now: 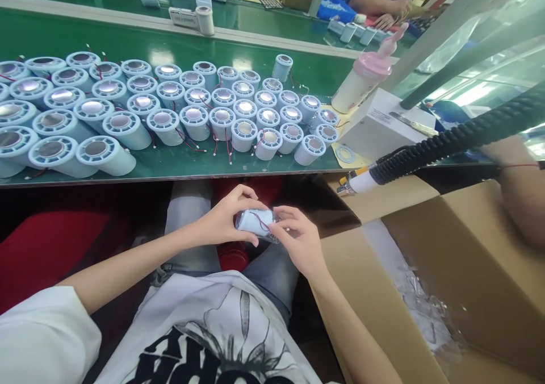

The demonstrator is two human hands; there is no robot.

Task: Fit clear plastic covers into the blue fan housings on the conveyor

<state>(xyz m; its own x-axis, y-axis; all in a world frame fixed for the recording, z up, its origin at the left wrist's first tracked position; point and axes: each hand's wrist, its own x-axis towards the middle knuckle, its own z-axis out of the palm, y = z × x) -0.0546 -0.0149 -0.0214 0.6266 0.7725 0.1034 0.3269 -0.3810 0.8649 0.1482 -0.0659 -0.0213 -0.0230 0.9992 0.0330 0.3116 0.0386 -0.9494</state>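
the pale blue cylinder (pixel 255 222), in clear wrap with a dark red wire across it, lies above the lap, clamped in the grip of left hand (pixel 232 216) and right hand (pixel 298 236), near the green desk (pixel 170 159)

Cardboard box (pixel 462 270) partly out of view

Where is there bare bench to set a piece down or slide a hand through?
Best is the green bench between the massed cylinders and the grey rail; another gap lies between the lone cylinder and pink-capped bottle. The front strip is narrower, with trailing wires. The left side is crowded.
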